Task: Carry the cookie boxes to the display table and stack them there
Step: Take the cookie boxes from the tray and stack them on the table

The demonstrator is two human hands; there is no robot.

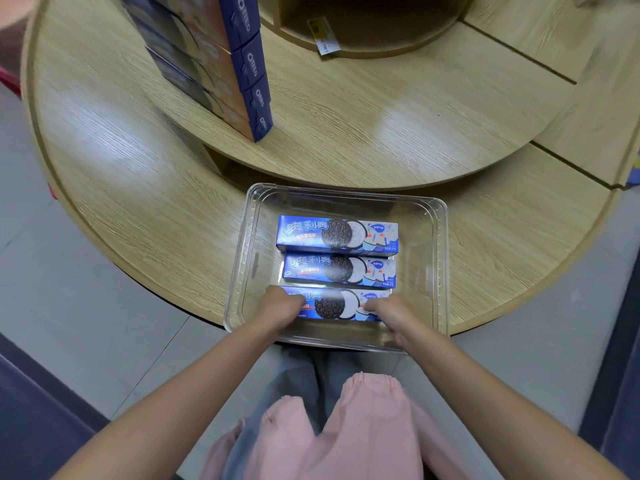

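A stack of cookie boxes (221,67) stood on the display table's (346,133) upper tier. In the clear tray (441,271) on the lower tier, the left hand (282,304) and right hand (388,311) gripped opposite ends of the nearest box (334,304). Two more boxes (337,252) lay beyond it.

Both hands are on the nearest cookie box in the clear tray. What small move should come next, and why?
Probably lift the nearest box straight up out of the clear tray. The left hand and right hand already hold its two ends, two more boxes lie just beyond it, and the stack of boxes stands on the upper tier.
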